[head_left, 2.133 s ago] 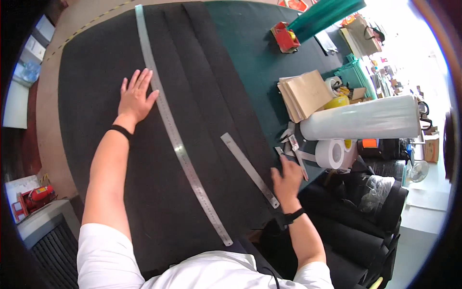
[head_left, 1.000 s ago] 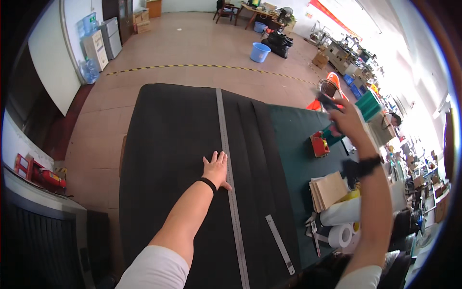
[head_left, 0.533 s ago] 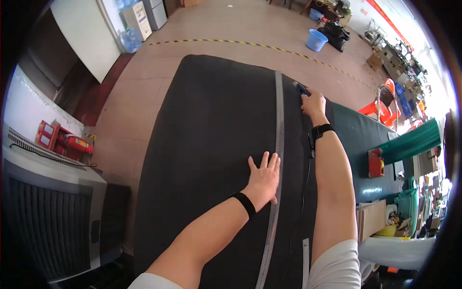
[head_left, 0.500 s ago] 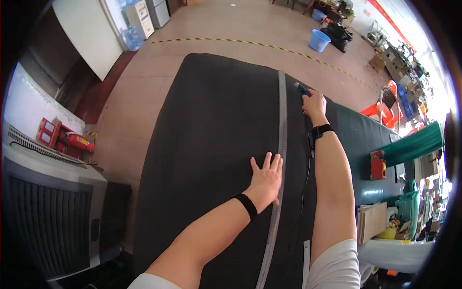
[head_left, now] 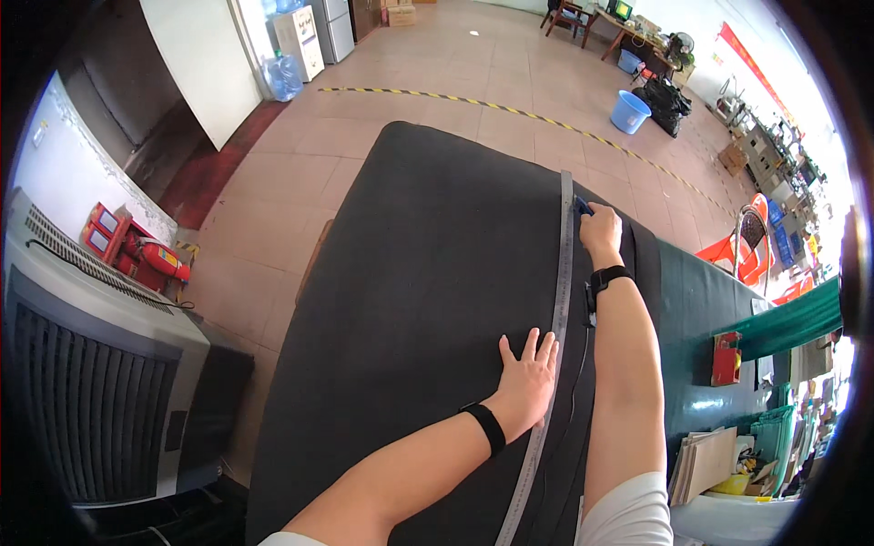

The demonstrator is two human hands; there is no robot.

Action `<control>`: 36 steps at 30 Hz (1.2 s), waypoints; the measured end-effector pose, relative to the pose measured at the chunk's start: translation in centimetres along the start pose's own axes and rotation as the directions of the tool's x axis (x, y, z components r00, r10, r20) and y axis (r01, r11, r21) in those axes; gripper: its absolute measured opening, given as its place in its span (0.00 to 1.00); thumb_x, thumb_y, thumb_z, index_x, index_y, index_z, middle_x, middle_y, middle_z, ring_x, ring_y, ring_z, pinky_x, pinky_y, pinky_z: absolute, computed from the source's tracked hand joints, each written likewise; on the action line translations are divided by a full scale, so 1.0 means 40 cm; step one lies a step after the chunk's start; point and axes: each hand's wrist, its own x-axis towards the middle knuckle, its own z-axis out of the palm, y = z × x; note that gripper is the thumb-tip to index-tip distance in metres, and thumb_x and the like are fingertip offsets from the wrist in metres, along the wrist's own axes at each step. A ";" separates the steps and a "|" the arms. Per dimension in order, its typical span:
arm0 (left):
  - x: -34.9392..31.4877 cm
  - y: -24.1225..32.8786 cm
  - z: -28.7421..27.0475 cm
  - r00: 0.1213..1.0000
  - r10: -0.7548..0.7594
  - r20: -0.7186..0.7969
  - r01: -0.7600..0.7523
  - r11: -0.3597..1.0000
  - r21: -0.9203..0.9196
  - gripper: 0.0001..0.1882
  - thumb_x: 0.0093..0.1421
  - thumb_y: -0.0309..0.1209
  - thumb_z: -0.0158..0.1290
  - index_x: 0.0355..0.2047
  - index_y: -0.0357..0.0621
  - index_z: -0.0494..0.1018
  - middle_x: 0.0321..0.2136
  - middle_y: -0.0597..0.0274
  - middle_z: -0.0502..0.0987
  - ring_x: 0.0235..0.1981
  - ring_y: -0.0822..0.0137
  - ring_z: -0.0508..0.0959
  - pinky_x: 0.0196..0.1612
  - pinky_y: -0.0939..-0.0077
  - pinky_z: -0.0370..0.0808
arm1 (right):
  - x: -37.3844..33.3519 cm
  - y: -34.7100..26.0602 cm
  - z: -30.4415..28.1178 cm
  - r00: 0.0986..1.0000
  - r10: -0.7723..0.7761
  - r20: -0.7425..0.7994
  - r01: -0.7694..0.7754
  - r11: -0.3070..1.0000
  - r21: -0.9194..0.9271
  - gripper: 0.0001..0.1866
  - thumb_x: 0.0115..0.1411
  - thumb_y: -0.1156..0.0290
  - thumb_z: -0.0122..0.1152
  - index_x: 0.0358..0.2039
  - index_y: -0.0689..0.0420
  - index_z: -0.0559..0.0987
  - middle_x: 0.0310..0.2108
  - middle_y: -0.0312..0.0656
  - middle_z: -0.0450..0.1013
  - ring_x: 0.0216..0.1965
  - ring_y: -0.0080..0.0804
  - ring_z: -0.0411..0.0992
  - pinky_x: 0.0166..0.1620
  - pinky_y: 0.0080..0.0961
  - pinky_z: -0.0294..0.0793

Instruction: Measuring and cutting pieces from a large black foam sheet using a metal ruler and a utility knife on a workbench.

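Note:
A long metal ruler [head_left: 564,264] runs lengthwise over the black sheet [head_left: 437,246] that covers the table. My left hand [head_left: 528,387] lies on the sheet with fingers spread, its edge pressing on the ruler. Farther off, my right hand [head_left: 601,232] is closed around a small blue tool [head_left: 584,207] that looks like a utility knife. The tool's tip is close against the ruler's right edge, near its far end; the blade itself is too small to make out. A black wristband [head_left: 612,278] with a small dark device sits on my right wrist, and a thin cable trails from it.
Green table surface [head_left: 692,314] continues to the right, bearing a green roll [head_left: 792,314] and a red box [head_left: 726,358]. An air cooler [head_left: 100,382] and fire extinguishers [head_left: 155,257] stand at left. Beyond are a blue bucket [head_left: 630,112] and orange chairs [head_left: 748,246].
The whole view has shifted, so the table appears lower and farther right. My right hand has brought the blue tool in closer to the ruler. My left hand stays on the ruler.

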 end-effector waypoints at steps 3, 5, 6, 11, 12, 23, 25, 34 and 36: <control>0.002 0.000 -0.001 1.000 0.001 0.003 -0.001 1.000 0.003 0.74 0.39 0.57 0.76 0.75 0.32 0.47 0.77 0.50 0.46 0.78 0.45 0.46 0.68 0.23 0.58 | 0.010 0.005 0.002 0.997 -0.067 -0.033 0.065 0.996 -0.058 0.23 0.57 0.74 0.56 0.53 0.59 0.84 0.50 0.57 0.80 0.53 0.51 0.79 0.59 0.39 0.76; 0.005 -0.002 0.000 1.000 -0.003 0.003 0.003 1.000 0.009 0.74 0.39 0.57 0.76 0.75 0.32 0.47 0.77 0.50 0.46 0.78 0.45 0.46 0.68 0.23 0.58 | 0.011 -0.010 -0.003 0.997 -0.060 -0.041 0.058 0.998 -0.039 0.22 0.57 0.73 0.56 0.52 0.59 0.85 0.52 0.57 0.79 0.57 0.53 0.76 0.63 0.40 0.73; 0.008 -0.001 0.006 1.000 -0.001 0.012 0.001 1.000 -0.009 0.74 0.39 0.55 0.77 0.76 0.32 0.46 0.78 0.49 0.45 0.78 0.45 0.45 0.68 0.22 0.56 | 0.010 -0.008 0.000 0.997 -0.062 -0.044 0.060 0.998 -0.035 0.22 0.57 0.73 0.56 0.52 0.59 0.85 0.52 0.57 0.79 0.57 0.53 0.76 0.63 0.40 0.73; 0.015 -0.002 0.016 1.000 0.008 0.029 -0.007 0.999 -0.042 0.75 0.39 0.52 0.78 0.76 0.32 0.43 0.78 0.49 0.44 0.79 0.45 0.43 0.68 0.20 0.53 | 0.008 0.021 0.011 0.995 -0.081 -0.057 0.079 0.996 -0.044 0.22 0.57 0.72 0.57 0.52 0.60 0.85 0.51 0.56 0.80 0.55 0.53 0.77 0.62 0.40 0.75; 0.016 -0.001 0.015 1.000 0.010 0.028 -0.009 0.999 -0.042 0.75 0.39 0.52 0.78 0.76 0.32 0.43 0.78 0.49 0.43 0.79 0.45 0.43 0.68 0.20 0.53 | 0.016 0.026 0.008 0.995 -0.089 -0.037 0.087 0.995 -0.047 0.21 0.58 0.71 0.58 0.51 0.59 0.85 0.51 0.56 0.80 0.55 0.53 0.78 0.62 0.40 0.75; 0.013 0.000 0.006 0.999 -0.009 0.037 0.010 1.000 -0.023 0.75 0.39 0.54 0.77 0.76 0.34 0.43 0.79 0.52 0.43 0.79 0.46 0.43 0.69 0.22 0.54 | -0.046 -0.007 0.007 0.987 -0.162 0.024 0.163 0.970 -0.182 0.18 0.60 0.75 0.54 0.49 0.63 0.83 0.47 0.58 0.80 0.52 0.57 0.78 0.57 0.44 0.78; 0.012 0.000 0.005 0.999 -0.016 0.040 0.016 1.000 -0.015 0.75 0.39 0.54 0.77 0.77 0.34 0.43 0.79 0.52 0.43 0.79 0.47 0.43 0.69 0.22 0.54 | -0.053 -0.008 0.016 0.988 -0.153 0.019 0.154 0.975 -0.159 0.17 0.61 0.75 0.54 0.49 0.63 0.82 0.45 0.59 0.81 0.51 0.57 0.78 0.56 0.44 0.78; 0.001 0.010 0.002 1.000 -0.010 -0.004 0.010 0.999 0.032 0.74 0.39 0.58 0.76 0.76 0.33 0.47 0.78 0.51 0.47 0.78 0.47 0.48 0.68 0.25 0.59 | -0.118 0.000 0.001 0.991 -0.133 -0.029 0.130 0.988 -0.080 0.18 0.62 0.76 0.51 0.51 0.64 0.81 0.44 0.62 0.80 0.50 0.59 0.79 0.56 0.48 0.78; 0.004 0.011 0.002 1.000 -0.012 -0.015 0.013 0.999 0.041 0.74 0.39 0.58 0.76 0.76 0.33 0.47 0.78 0.50 0.47 0.78 0.47 0.48 0.68 0.25 0.59 | -0.139 -0.003 -0.009 0.989 -0.145 -0.020 0.143 0.987 -0.066 0.18 0.63 0.76 0.50 0.50 0.64 0.81 0.43 0.62 0.80 0.50 0.60 0.79 0.55 0.48 0.78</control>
